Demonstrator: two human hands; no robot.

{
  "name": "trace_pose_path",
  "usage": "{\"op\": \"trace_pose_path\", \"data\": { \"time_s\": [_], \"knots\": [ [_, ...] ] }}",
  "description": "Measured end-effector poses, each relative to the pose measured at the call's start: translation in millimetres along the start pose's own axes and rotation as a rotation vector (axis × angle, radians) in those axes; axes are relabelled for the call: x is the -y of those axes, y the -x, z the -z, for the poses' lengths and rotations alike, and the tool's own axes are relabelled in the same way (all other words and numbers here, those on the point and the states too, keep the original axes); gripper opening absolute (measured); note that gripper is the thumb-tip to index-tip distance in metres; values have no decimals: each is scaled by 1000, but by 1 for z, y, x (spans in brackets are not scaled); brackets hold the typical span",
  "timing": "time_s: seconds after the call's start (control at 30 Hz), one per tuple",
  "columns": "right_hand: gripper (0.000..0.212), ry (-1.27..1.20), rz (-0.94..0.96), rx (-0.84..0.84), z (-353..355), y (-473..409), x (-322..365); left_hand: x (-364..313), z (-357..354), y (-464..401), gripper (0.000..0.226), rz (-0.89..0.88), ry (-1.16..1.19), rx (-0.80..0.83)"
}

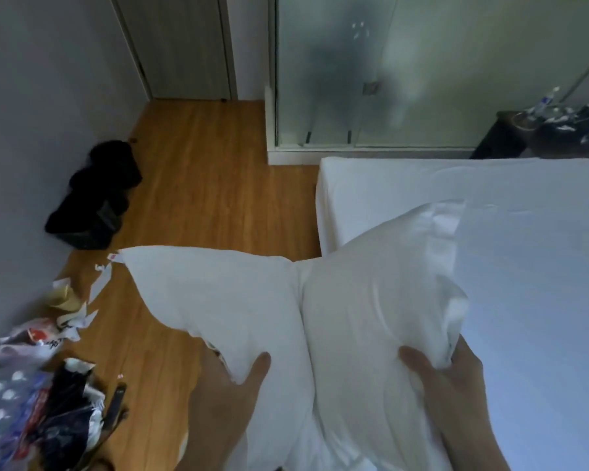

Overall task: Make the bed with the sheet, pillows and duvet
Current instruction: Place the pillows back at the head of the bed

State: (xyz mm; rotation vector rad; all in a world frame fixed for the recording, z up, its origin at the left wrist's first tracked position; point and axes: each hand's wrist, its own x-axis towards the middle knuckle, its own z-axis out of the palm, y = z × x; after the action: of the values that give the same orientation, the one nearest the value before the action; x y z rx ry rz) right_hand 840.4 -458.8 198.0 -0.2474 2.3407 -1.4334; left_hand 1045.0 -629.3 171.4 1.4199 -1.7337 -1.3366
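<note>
Pillows, two plump white fabric ones: you hold each by its near end, your left hand pinching the left pillow, your right hand gripping the right pillow, likely to carry both to the bed. Beyond your right grip lies the white-sheeted mattress. Left of your left grip, crumpled plastic bags spill litter on the wooden floor.

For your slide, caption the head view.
Both hands, left and right, grip two white pillows beside the sheeted bed.

pillows left of bed (overlapping)
</note>
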Motion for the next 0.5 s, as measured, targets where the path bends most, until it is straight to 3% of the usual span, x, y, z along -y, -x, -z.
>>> {"op": "trace_pose_path", "data": {
  "time_s": [0.3, 0.5],
  "knots": [
    [31, -60, -36, -60, -65, -91, 44, -32, -17, -143, 71, 13, -10, 38],
    [32, -111, -51, -77, -121, -191, 73, -67, -52, -248, 76, 40, -50, 36]
  ]
}}
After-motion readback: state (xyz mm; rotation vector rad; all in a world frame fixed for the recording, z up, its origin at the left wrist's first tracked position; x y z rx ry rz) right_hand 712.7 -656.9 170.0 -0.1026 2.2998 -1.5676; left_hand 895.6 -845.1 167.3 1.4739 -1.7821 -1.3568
